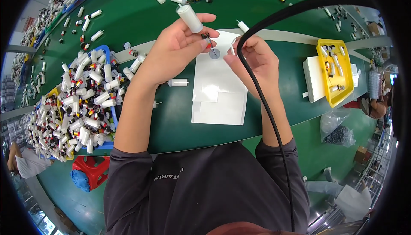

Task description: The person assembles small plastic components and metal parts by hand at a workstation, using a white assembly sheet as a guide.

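While I watch through the head camera, my left hand (177, 47) is up over the green table (180, 119), gripping a white plastic cylinder (189, 17) between thumb and fingers; the tube tilts up and away from the palm. Just under it, at the same fingertips, sits a small black-and-red piece with a thin pin (208, 40) that runs down to a grey round disc (214, 53). I cannot tell whether the disc is lifted or lying on the white sheets (218, 94) spread below both hands.

My right hand (252, 62) is curled shut around a small white part (233, 46), pinched at the fingertips just beside the disc. A black cable (265, 106) loops across that hand and down over the forearm.

To my left, a blue tray (105, 49) is heaped with white cylinders and red-and-black caps, and one loose white cylinder (178, 82) lies on the table near my left wrist. Well off to my right, a yellow tray (336, 72) holding a few parts rests on a white block (314, 79), with a clear bag of dark pieces (338, 132) nearer the table edge.
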Available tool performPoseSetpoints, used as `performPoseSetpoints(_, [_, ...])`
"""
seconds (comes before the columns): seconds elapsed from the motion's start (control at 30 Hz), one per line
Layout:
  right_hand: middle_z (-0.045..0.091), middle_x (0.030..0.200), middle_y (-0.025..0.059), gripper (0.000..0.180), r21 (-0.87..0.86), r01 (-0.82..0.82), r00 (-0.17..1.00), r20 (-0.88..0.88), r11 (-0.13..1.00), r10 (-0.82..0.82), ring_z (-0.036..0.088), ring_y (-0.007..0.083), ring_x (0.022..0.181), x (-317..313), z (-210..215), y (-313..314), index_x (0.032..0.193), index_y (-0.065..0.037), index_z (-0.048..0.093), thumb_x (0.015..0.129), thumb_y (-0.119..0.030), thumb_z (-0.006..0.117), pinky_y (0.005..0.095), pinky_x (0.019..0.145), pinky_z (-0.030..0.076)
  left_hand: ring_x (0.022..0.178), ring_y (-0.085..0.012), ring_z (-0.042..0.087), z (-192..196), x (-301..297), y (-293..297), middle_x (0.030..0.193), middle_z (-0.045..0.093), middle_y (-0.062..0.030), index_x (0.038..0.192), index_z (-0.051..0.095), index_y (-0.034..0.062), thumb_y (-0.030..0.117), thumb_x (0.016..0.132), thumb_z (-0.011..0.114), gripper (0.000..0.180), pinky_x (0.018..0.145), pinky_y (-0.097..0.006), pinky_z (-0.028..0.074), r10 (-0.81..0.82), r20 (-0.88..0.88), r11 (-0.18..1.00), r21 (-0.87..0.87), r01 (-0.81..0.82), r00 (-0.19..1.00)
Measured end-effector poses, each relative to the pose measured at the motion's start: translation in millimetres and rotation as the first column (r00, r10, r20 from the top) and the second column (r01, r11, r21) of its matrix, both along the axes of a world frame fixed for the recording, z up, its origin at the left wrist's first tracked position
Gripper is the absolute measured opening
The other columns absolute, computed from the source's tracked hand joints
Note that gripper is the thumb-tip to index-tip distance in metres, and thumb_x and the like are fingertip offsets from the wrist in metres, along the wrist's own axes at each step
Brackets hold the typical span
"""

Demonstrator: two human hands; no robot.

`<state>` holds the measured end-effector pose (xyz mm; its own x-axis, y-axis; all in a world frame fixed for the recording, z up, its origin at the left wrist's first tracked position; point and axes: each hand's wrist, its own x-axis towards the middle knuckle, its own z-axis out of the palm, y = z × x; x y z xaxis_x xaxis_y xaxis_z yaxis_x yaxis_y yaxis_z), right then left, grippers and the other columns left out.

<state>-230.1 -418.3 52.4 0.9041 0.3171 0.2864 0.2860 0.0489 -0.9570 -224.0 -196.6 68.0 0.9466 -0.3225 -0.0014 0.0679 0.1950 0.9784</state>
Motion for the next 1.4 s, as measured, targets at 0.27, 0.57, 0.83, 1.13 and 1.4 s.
performPoseSetpoints(0.27, [0.066, 0.106, 0.0082, 0.012, 0.101, 0.036, 0.997, -0.075, 0.994, -0.028, 0.065, 0.0125, 0.096, 7.5, 7.9, 5.1, 0.103, 0.006, 0.064, 0.091, 0.008, 0.065, 0.0260, 0.084, 0.053, 0.109, -0.0140, 0.063, -1.5, 1.2, 2.6, 0.122, 0.065, -0.0103, 0.144, 0.046, 0.0012, -0.006, 0.098, 0.054, 0.048, 0.097, -0.031, 0.052, -0.022, 0.027, 0.998, 0.064, 0.020, 0.999])
performPoseSetpoints(0.57, [0.069, 0.094, 0.0065, 0.010, -0.030, -0.029, 0.983, -0.180, 0.999, 0.023, 0.066, 0.0122, 0.090, 4.3, 20.2, 10.8, 0.105, 0.004, 0.064, 0.098, -0.002, 0.062, 0.0260, 0.083, 0.054, 0.111, -0.0161, 0.063, -2.3, -2.5, -4.2, 0.120, 0.065, -0.0099, 0.143, 0.047, 0.0014, -0.009, 0.096, 0.052, 0.049, 0.099, -0.033, 0.052, -0.041, 0.066, 0.992, 0.124, 0.033, 0.997])
performPoseSetpoints(0.83, [0.071, 0.099, 0.0072, 0.013, 0.077, -0.066, 0.948, -0.307, 0.995, 0.087, 0.067, 0.0102, 0.093, 6.4, 11.2, 14.2, 0.108, 0.004, 0.065, 0.099, -0.004, 0.061, 0.0236, 0.082, 0.053, 0.114, -0.0175, 0.062, -6.0, -4.1, -8.4, 0.122, 0.065, -0.0098, 0.142, 0.050, 0.0020, -0.010, 0.094, 0.052, 0.049, 0.101, -0.034, 0.050, -0.032, 0.159, 0.977, 0.212, -0.003, 0.987])
performPoseSetpoints(1.13, [0.073, 0.098, 0.0091, 0.015, 0.046, 0.009, 0.955, -0.296, 0.999, 0.005, 0.069, 0.0097, 0.087, 10.1, 8.6, 18.0, 0.107, 0.005, 0.066, 0.097, -0.006, 0.065, 0.0217, 0.078, 0.055, 0.109, -0.0142, 0.062, -5.9, -5.5, -12.3, 0.120, 0.066, -0.0091, 0.142, 0.052, 0.0026, -0.008, 0.095, 0.053, 0.048, 0.096, -0.029, 0.050, -0.011, 0.178, 0.954, 0.297, -0.043, 0.984])
performPoseSetpoints(1.4, [0.072, 0.094, 0.0041, 0.014, 0.055, 0.083, 0.964, -0.259, 0.995, -0.066, 0.063, 0.0080, 0.082, 8.1, 6.9, 23.1, 0.106, 0.001, 0.072, 0.095, -0.006, 0.068, 0.0223, 0.075, 0.051, 0.111, -0.0153, 0.063, -2.8, -4.6, -11.7, 0.128, 0.064, -0.0122, 0.139, 0.052, -0.0026, -0.006, 0.095, 0.057, 0.045, 0.096, -0.031, 0.052, -0.022, 0.084, 0.992, 0.122, 0.011, 0.996])
